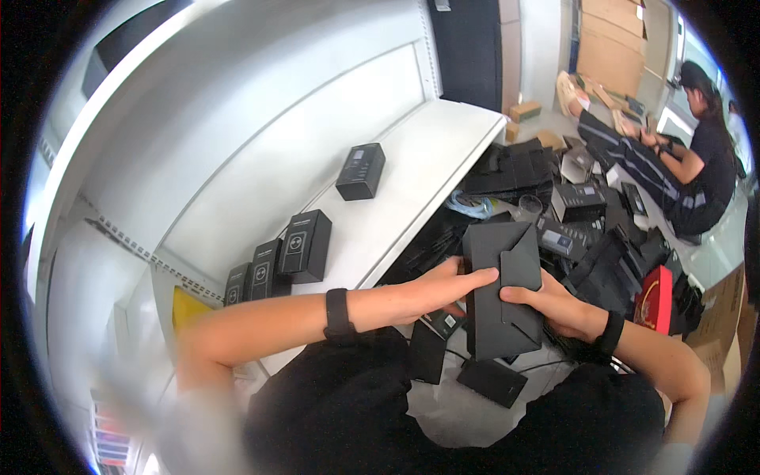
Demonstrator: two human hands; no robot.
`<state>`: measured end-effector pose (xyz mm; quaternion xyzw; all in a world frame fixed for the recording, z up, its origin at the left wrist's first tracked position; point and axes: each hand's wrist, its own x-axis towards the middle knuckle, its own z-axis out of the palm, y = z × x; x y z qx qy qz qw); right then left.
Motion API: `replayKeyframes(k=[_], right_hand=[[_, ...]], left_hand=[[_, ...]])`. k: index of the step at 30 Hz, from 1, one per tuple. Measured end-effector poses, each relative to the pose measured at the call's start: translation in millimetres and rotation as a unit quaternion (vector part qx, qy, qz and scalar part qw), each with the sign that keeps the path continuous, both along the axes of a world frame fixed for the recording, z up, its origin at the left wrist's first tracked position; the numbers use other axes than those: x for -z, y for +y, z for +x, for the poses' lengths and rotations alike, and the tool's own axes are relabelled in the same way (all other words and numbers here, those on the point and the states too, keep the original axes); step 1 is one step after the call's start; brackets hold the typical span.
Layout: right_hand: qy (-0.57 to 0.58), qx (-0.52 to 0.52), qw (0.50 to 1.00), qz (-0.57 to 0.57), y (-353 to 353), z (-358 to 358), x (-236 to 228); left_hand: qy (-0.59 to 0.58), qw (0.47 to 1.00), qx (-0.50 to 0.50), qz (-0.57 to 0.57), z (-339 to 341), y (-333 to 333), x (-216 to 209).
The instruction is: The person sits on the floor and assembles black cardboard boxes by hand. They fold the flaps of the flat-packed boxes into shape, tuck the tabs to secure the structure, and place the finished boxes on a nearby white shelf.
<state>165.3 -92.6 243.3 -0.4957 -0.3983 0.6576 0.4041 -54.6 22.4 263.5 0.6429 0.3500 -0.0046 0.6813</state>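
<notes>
the black box is up in front of the person, beside the white shelf, with the left hand and right hand at opposite sides. each grip is closed around it, thumbs on its upward face, probably to steady it and keep the flap pressed. on the shelf three printed boxes stand upright in a row, perhaps so their fronts show. the held box looks oblong, matte and plain, a flap seam crossing that face.
</notes>
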Motion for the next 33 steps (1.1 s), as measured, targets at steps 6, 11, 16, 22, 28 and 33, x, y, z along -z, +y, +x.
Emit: replayKeyframes(k=[6, 11, 16, 22, 28, 33], right_hand=[[-0.111, -0.057, 0.989, -0.074, 10, 15, -13], [-0.097, -0.101, 0.988, -0.059, -1, 9, 2], [-0.027, -0.085, 0.991, -0.095, -38, -2, 15], [0.012, -0.171, 0.977, -0.124, -48, -13, 20], [0.038, -0.192, 0.966, -0.168, -61, -10, 34], [0.054, -0.238, 0.953, -0.182, -69, -9, 68]], left_hand=[[0.172, 0.942, 0.161, 0.239, -29, 8, -49], [-0.125, 0.737, 0.181, 0.639, -42, -8, -23], [-0.158, 0.699, 0.266, 0.645, -38, -20, -2], [-0.163, 0.643, 0.383, 0.643, -44, -14, -4], [-0.148, 0.741, 0.357, 0.549, -41, -34, 3], [-0.126, 0.745, 0.371, 0.540, -45, -49, 18]])
